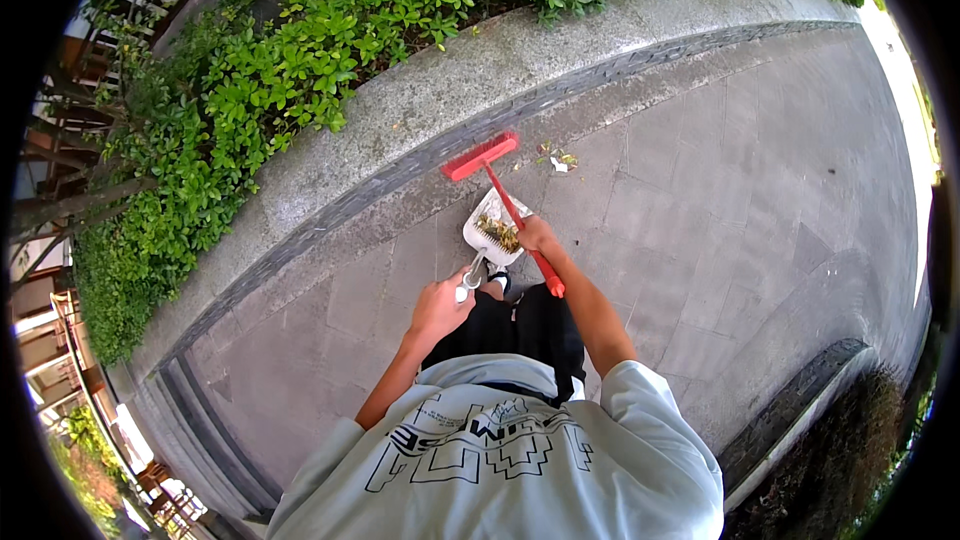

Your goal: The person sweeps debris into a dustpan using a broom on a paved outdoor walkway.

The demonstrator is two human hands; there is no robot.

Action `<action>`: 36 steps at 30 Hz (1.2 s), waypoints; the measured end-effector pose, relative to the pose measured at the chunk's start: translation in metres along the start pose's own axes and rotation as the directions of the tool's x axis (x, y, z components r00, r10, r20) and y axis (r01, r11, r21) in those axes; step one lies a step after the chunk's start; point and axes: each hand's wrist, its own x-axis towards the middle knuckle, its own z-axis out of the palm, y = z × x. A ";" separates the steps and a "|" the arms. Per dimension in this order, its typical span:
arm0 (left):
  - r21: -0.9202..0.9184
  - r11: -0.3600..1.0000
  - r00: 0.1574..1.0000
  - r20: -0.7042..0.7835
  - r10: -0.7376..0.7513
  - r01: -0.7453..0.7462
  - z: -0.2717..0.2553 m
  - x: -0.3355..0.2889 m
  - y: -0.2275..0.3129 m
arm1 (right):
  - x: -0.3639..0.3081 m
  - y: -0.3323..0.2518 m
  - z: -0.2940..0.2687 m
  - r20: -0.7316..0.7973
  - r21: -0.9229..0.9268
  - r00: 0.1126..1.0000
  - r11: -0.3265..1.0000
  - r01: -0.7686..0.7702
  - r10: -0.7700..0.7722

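Note:
My left hand (440, 308) is closed around the pale handle of a white dustpan (475, 232). Dry leaves and bits of litter (499, 231) lie in the pan, in front of my feet. In my right hand (538, 236) is the red stick of a broom (481, 156), gripped partway down, its lower end (556, 287) reaching back past my wrist. The broom's red head is beyond the dustpan, close to the foot of the low stone wall. A small pile of leaves with a white scrap (560, 164) lies on the paving to the right of the broom head.
A low curved stone wall (420, 110) runs across the far side, with green bushes (300, 60) behind it. Grey paving slabs (700, 190) spread to the right. Steps (215, 430) are at lower left, and a dark stone border (800, 400) curves at lower right.

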 end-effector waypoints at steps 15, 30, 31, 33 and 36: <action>-0.022 0.974 0.954 -0.194 -0.226 0.227 0.031 -0.015 0.078 | -0.111 0.069 -0.170 0.202 -0.032 0.977 0.996 0.077 -0.069; -0.003 0.952 0.923 -0.247 -0.296 0.305 0.067 0.011 0.109 | -0.024 0.177 -0.169 0.254 -0.269 0.959 0.943 0.197 -0.127; 0.016 0.952 0.931 -0.214 -0.296 0.306 0.070 0.014 0.112 | -0.027 0.186 -0.180 0.249 -0.267 0.960 0.944 0.195 -0.128; -0.008 0.957 0.944 -0.165 -0.286 0.289 0.075 0.026 0.116 | -0.037 0.203 -0.202 0.245 -0.265 0.961 0.945 0.192 -0.127; -0.017 0.971 0.963 -0.125 -0.238 0.238 0.080 0.044 0.130 | -0.046 0.224 -0.227 0.238 -0.288 0.971 0.955 0.066 0.004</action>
